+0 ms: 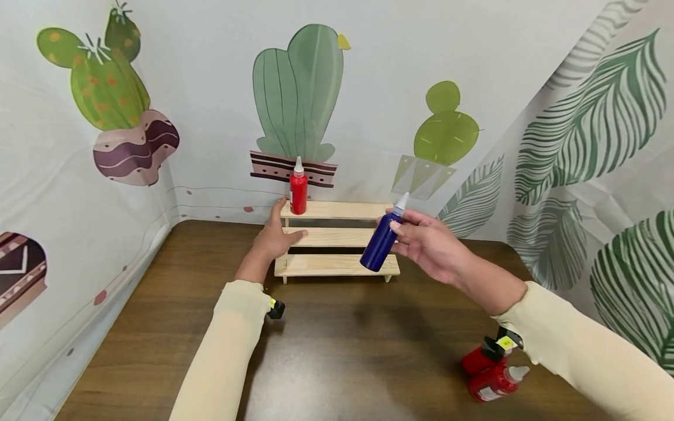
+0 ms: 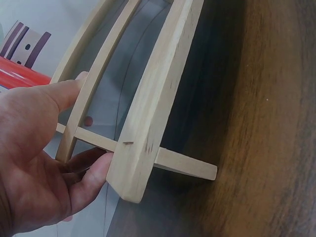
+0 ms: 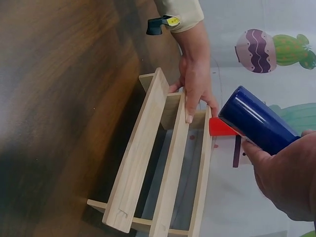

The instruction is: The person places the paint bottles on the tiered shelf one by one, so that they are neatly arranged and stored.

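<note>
Pale sleeves [image 1: 226,345] reached in nearest my view, above the brown worktop [image 1: 337,351]. I saw the right hand [image 1: 432,242] gripping a blue bottle [image 1: 380,242] in the air, thumb on its near side, just below the neck. Its long axis slanted: white nozzle up and to the right, base down and to the left. Most of its body jutted out below the fingers, in front of the right end of a wooden rack [image 1: 337,265]. I had the left hand [image 1: 271,240] grasping the rack's left end, thumb on the middle shelf. Just beside those fingers, a red bottle [image 1: 298,196] stood upright on the top shelf; two more red bottles [image 1: 492,383] were near the right sleeve
</note>
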Motion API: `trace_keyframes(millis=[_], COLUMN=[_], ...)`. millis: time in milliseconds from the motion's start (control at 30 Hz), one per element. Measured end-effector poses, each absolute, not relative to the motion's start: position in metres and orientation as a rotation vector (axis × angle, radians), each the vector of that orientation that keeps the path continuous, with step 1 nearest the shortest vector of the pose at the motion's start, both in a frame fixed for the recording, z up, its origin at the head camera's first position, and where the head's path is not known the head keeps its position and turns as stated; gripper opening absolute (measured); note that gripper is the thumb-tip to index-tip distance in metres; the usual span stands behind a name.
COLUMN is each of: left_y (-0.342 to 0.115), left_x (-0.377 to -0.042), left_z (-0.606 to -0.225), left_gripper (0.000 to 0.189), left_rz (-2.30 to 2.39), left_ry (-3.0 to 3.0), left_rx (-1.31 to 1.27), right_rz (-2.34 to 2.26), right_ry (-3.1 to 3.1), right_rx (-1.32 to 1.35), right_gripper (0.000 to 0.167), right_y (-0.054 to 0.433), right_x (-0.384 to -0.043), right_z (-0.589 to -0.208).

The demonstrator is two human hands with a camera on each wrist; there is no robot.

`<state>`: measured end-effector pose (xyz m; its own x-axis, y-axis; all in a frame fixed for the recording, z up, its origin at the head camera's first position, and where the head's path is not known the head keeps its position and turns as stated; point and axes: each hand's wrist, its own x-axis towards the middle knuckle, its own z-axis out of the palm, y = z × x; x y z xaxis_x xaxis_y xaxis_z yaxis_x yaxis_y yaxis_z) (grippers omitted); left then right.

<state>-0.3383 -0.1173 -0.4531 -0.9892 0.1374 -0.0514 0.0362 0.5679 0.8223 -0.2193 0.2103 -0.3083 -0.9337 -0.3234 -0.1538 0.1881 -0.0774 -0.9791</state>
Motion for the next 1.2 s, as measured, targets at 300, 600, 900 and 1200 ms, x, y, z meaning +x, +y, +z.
trace_keyframes(millis=[300,600,900,1200], left_y=[-0.119,-0.119,-0.118,-0.118], left_x=[-0.339,-0.338,-0.338,-0.337], left_z=[-0.453,-0.453,-0.453,-0.452], left_gripper=[0.105,0.105,0.105,0.105], left_rz=[1.413,1.404,1.412,1.425], left_ry=[2.681,2.693,2.693,2.685], left_rx=[0.159,0.163,0.160,0.156], right_rz=[-2.118,-2.088,-2.084,-2.136], right_ry=[1.856,1.894,1.914,1.891], right_rx=[-0.102,-0.091,-0.076,-0.016], right_gripper=[0.025,0.026,0.024,0.021], right_y=[0.197,0.188,0.184,0.180], right_x=[-0.227,-0.230,-0.236,-0.246], right_z=[-0.312,-0.318,-0.317,-0.318])
